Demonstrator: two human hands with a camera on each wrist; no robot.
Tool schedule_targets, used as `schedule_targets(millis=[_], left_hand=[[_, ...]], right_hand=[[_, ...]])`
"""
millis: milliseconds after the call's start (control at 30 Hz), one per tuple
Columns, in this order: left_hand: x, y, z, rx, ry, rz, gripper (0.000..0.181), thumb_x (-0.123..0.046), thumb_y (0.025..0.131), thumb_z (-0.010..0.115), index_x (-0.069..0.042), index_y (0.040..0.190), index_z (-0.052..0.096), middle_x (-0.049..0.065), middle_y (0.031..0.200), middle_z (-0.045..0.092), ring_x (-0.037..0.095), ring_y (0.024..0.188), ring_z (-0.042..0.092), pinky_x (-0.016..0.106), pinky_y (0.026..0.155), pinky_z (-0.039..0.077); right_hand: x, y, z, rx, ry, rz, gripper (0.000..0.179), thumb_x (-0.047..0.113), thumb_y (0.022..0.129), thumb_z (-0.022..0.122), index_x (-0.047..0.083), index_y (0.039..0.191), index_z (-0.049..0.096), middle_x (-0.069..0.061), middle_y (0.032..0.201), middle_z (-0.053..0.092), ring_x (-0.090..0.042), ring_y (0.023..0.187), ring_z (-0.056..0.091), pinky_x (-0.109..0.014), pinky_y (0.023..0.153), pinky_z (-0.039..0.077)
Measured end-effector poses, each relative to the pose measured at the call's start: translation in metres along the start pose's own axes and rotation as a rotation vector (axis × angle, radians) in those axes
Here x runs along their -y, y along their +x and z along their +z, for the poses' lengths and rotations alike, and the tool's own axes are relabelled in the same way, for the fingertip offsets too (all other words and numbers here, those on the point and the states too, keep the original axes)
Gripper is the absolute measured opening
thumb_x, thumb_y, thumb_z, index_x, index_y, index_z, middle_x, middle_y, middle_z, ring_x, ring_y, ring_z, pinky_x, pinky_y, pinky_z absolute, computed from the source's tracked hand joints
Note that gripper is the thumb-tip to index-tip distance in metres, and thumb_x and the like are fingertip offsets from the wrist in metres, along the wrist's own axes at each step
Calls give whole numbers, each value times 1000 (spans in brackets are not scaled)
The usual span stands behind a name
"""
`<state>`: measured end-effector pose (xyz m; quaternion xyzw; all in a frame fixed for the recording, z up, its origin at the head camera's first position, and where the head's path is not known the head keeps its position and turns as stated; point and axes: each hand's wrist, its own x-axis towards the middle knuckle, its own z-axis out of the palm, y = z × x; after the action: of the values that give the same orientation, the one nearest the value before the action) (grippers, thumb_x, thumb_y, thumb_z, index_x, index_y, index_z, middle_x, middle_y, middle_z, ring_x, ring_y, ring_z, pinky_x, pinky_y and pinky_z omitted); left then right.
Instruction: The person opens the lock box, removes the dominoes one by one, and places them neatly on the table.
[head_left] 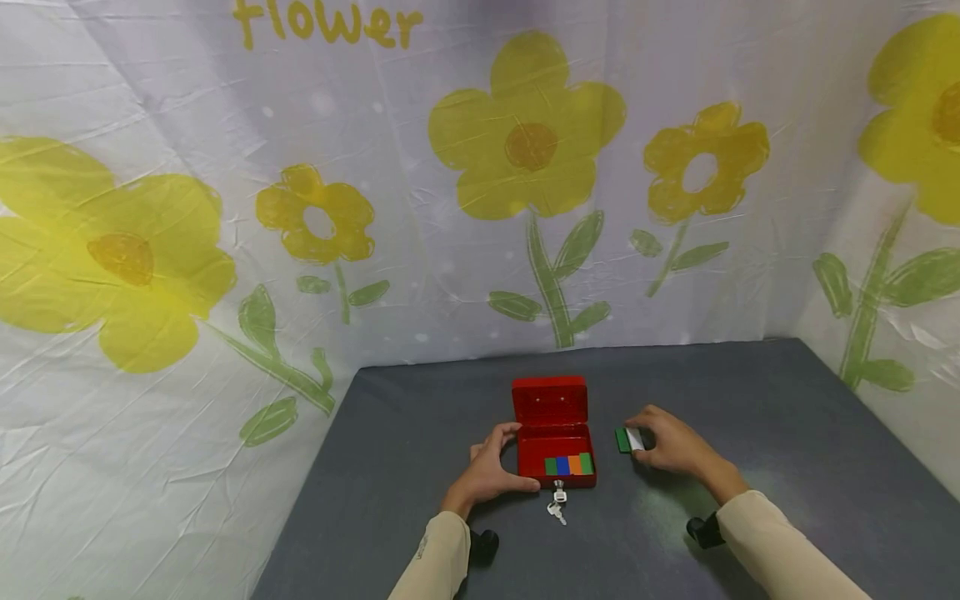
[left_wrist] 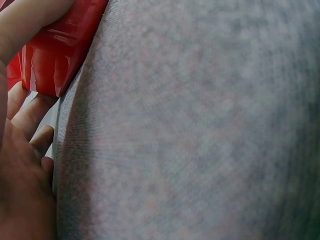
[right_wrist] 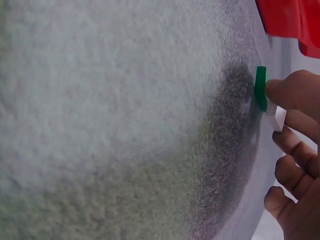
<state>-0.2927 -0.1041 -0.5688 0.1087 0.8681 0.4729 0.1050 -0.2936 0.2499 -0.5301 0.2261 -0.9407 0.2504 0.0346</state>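
Observation:
A red metal cash box (head_left: 555, 481) stands with its lid (head_left: 550, 400) raised. Along the front right of its inside lie small flat-topped blocks: green, a blue block (head_left: 563, 466), an orange block (head_left: 575, 465) and green again. My left hand (head_left: 487, 473) holds the box at its left side, thumb at the front corner, fingers toward the back. To the right of the box, my right hand (head_left: 671, 443) pinches small green and white pieces between thumb and fingers, close over the table. The green piece (right_wrist: 260, 89) shows beside the thumb, the white piece (right_wrist: 280, 119) by the fingers.
A key (head_left: 559, 495) sits in the lock at the box's front, with more keys (head_left: 557, 511) hanging from it onto the dark grey table (head_left: 420, 433). A white cloth with yellow flowers (head_left: 531, 148) hangs behind and at both sides.

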Motion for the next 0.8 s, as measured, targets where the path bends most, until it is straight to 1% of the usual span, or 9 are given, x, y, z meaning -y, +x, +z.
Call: schedule_targets(millis=[167,467,600,800], left_hand=[[-2,-1,0,0,4,-5,94,-41,68,93,-35,145,41,6,158,47,33,137,27,66,108,35],[-2,-2,-1,-5,3,-4,94,-41,67,94,-34,145,42,6,157,48,33,137,27,66,108,34],[-3,-2,-1,-5,-2,-9,94,-41,67,94,-35,145,42,5,157,48,33,136,27,66,109,34],[-4,-2,-1,-3,-6,-3,94,-41,67,94,-35,144,42,5,157,47,33,137,27,66,108,35]], right_hand=[[0,-2,-2,6,1,17,45,13,82,81,-2,123,69,-12,113,65,-20,93,62,-35,71,48],[2,-1,-5,36,-7,41,45,13,81,83,-1,122,69,-12,112,65,-19,89,59,-35,70,47],[3,0,-6,53,-13,33,45,13,82,82,-1,122,69,-13,111,65,-18,88,58,-35,69,46],[3,1,-5,73,-20,23,44,14,84,81,-1,123,69,-13,113,64,-18,90,59,-35,69,45]])
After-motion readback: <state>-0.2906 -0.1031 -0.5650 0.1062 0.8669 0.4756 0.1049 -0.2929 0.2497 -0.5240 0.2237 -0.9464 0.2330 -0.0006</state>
